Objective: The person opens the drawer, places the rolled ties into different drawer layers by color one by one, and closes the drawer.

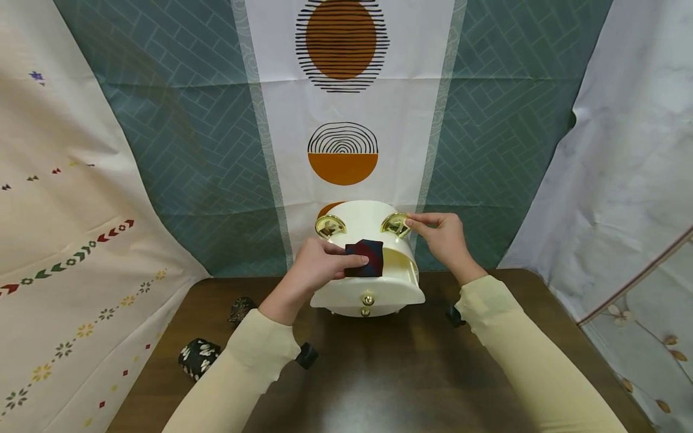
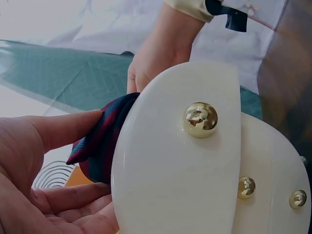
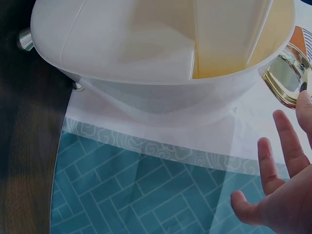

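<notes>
A glossy white drawer box (image 1: 361,216) with two round gold ears stands at the back of the table. Its upper drawer (image 1: 335,293) is pulled out, with a gold knob (image 2: 200,119) on the front. My left hand (image 1: 314,264) pinches a folded navy and burgundy striped cloth (image 1: 364,267) between thumb and fingers, over the drawer's edge. In the left wrist view the cloth (image 2: 109,131) shows a pointed corner, partly hidden behind the drawer front. My right hand (image 1: 444,237) pinches the rim of the right gold ear (image 1: 395,224), its other fingers spread in the right wrist view.
Left on the brown table (image 1: 390,373) lie a black and white patterned cloth roll (image 1: 198,358) and a smaller dark patterned bundle (image 1: 240,309), partly behind my left forearm. A patterned curtain (image 1: 346,108) hangs directly behind the box; cloths hang along both sides.
</notes>
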`<state>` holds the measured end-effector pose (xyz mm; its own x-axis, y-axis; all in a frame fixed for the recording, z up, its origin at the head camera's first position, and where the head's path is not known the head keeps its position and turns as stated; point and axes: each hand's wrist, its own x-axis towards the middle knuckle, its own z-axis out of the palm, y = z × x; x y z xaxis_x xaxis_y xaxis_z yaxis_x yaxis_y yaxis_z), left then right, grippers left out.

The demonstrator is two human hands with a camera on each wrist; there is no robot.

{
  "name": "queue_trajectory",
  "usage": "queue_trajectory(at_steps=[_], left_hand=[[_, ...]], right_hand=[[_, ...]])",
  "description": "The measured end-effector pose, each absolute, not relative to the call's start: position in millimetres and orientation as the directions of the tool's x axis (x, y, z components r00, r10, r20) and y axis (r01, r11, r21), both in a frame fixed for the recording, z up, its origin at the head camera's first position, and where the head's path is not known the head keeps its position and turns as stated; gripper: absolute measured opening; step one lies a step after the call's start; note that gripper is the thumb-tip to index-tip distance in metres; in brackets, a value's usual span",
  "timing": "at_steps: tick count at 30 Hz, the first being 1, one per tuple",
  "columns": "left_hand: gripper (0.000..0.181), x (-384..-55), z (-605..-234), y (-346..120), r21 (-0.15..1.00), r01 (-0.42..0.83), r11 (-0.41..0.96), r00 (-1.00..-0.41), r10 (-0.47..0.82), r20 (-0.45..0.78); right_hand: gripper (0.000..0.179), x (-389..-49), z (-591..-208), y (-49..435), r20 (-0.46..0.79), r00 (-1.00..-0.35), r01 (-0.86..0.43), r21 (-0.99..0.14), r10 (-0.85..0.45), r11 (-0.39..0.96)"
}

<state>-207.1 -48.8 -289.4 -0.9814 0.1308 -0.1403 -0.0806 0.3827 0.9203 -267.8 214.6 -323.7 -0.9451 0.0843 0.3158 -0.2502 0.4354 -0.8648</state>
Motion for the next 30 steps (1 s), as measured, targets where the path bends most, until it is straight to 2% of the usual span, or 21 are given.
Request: queue_trajectory(at_steps=[12, 16, 23, 30], left_hand=[[0.041, -217, -301, -50, 0.92, -0.11, 0.377, -0.973, 0.147, -0.176], [0.051, -220, -306, -47, 0.899, -0.102, 0.425, -0.978, 0.123, -0.169], [0.052, -221, -306, -43, 0.863, -0.078, 0.499, -0.982, 0.112, -0.153], [0.039, -224, -310, -40, 0.863, -0.024, 0.505, -0.981, 0.154, -0.118]], right_hand=[[0.031, -270, -326, 216, 0.325, -0.942, -0.258, -0.86, 0.082, 0.441], [0.031, -270, -327, 216, 0.322, -0.944, -0.258, -0.86, 0.077, 0.441], [0.032, -271, -326, 216, 0.329, -0.941, -0.262, -0.856, 0.079, 0.445], [0.032, -271, -326, 216, 0.329, -0.941, -0.262, -0.859, 0.083, 0.439]])
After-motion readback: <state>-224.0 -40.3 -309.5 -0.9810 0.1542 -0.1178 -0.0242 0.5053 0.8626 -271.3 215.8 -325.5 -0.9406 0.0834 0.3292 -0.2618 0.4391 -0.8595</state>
